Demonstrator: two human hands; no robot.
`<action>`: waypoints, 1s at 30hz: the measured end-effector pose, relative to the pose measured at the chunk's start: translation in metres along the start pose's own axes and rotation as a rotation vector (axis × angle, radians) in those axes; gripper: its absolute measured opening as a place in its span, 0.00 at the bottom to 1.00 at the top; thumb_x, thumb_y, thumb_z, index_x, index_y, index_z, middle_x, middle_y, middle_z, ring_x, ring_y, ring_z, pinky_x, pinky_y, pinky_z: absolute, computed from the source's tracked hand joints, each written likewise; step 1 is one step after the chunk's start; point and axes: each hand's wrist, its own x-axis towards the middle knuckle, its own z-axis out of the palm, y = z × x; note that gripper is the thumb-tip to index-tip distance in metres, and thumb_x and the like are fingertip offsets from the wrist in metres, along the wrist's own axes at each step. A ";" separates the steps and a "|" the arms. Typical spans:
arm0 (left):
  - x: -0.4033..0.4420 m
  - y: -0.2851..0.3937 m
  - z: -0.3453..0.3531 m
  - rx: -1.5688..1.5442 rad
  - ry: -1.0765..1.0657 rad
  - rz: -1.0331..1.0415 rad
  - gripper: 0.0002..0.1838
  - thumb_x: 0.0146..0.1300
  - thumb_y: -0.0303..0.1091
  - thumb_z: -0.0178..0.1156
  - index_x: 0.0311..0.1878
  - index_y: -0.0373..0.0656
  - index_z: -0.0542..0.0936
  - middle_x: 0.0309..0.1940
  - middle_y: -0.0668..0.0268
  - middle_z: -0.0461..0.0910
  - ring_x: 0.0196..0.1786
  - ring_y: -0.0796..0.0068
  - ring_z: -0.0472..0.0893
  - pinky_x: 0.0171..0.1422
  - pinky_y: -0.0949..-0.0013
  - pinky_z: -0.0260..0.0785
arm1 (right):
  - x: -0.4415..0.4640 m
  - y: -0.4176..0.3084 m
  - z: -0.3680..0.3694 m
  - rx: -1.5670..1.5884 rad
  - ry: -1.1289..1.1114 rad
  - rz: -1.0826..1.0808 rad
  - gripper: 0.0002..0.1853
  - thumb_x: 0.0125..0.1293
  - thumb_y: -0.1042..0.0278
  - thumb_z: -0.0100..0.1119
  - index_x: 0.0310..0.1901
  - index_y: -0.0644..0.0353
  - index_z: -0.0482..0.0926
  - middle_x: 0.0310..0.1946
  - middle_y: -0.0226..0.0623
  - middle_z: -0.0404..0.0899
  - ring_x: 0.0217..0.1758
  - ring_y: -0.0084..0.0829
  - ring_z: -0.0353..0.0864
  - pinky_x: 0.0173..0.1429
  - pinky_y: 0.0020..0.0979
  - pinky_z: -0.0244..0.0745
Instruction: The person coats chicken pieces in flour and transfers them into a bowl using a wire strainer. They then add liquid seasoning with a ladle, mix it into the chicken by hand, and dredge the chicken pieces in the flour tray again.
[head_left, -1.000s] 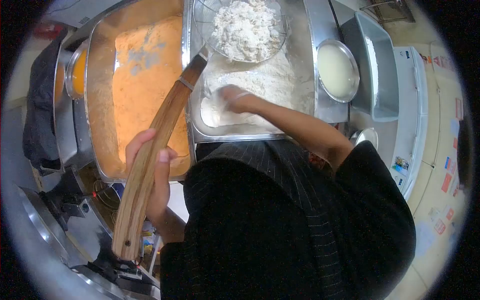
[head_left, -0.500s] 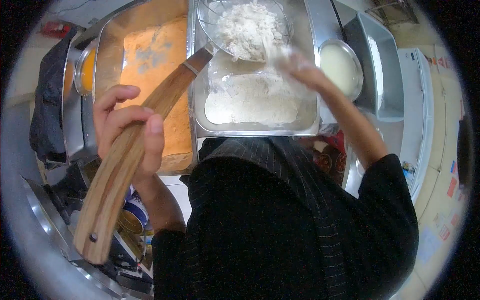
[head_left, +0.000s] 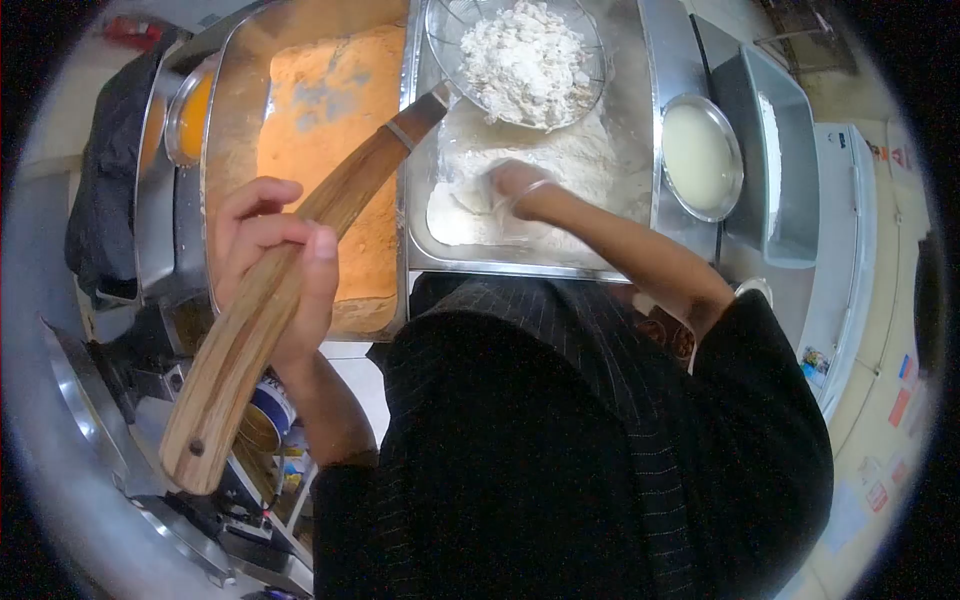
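Note:
My left hand (head_left: 280, 270) is wrapped round the wooden handle (head_left: 350, 190) of a wire strainer (head_left: 440, 45). Flour-coated pieces (head_left: 525, 55) are heaped in its basket, over the far part of a metal tray (head_left: 520, 266). Below the basket, my right hand (head_left: 515, 190) is down at the white flour (head_left: 470, 220) in that tray. Motion smears its fingers, so whether they are closed on anything is unclear. Something thin and clear, perhaps a plastic glove, shows near the wrist.
Left of the flour tray stands a tray of orange powder (head_left: 330, 150), with a bowl of orange liquid (head_left: 195, 120) beyond it. On the right are a metal bowl of pale liquid (head_left: 698, 160) and a grey bin (head_left: 795, 180) holding something white.
My right hand has moved from beside the strainer basket down and left to the flour near the tray's front. The left hand still grips the handle.

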 end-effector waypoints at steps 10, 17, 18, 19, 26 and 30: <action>-0.001 -0.009 0.005 -0.074 0.046 -0.035 0.07 0.48 0.31 0.61 0.27 0.39 0.75 0.40 0.56 0.74 0.43 0.66 0.72 0.51 0.66 0.64 | -0.052 0.038 -0.121 0.359 -0.235 0.499 0.18 0.62 0.51 0.51 0.39 0.59 0.78 0.32 0.43 0.77 0.36 0.32 0.76 0.43 0.37 0.70; -0.001 -0.008 0.016 -0.183 0.053 -0.031 0.07 0.50 0.31 0.59 0.27 0.39 0.73 0.39 0.56 0.74 0.43 0.67 0.72 0.51 0.65 0.64 | -0.002 -0.011 -0.007 0.927 -0.154 0.202 0.25 0.65 0.45 0.41 0.48 0.56 0.77 0.47 0.45 0.76 0.52 0.41 0.72 0.59 0.40 0.61; 0.000 -0.007 0.016 -0.188 0.042 -0.024 0.07 0.51 0.30 0.59 0.26 0.39 0.72 0.39 0.56 0.74 0.43 0.67 0.72 0.51 0.65 0.63 | 0.009 -0.030 -0.015 0.955 -0.242 0.040 0.26 0.64 0.43 0.42 0.51 0.57 0.75 0.50 0.49 0.73 0.56 0.44 0.69 0.62 0.40 0.59; 0.000 -0.005 0.017 -0.189 0.039 -0.016 0.07 0.51 0.30 0.59 0.26 0.39 0.72 0.39 0.56 0.74 0.43 0.67 0.72 0.51 0.65 0.63 | 0.015 -0.042 -0.030 0.974 -0.328 -0.125 0.28 0.64 0.42 0.44 0.53 0.58 0.74 0.54 0.52 0.70 0.59 0.47 0.66 0.65 0.40 0.57; 0.002 -0.009 0.016 -0.185 0.036 -0.003 0.06 0.52 0.29 0.58 0.26 0.38 0.72 0.36 0.55 0.75 0.40 0.67 0.74 0.48 0.67 0.65 | 0.006 -0.025 -0.025 1.052 -0.795 0.006 0.32 0.59 0.49 0.55 0.55 0.72 0.69 0.58 0.50 0.67 0.63 0.41 0.64 0.66 0.36 0.56; 0.005 -0.009 0.011 -0.121 0.032 0.028 0.05 0.51 0.28 0.58 0.27 0.37 0.74 0.33 0.55 0.77 0.39 0.67 0.76 0.47 0.68 0.67 | -0.035 0.007 -0.031 0.894 -0.656 0.230 0.29 0.61 0.50 0.53 0.56 0.66 0.69 0.59 0.49 0.66 0.63 0.41 0.64 0.67 0.35 0.55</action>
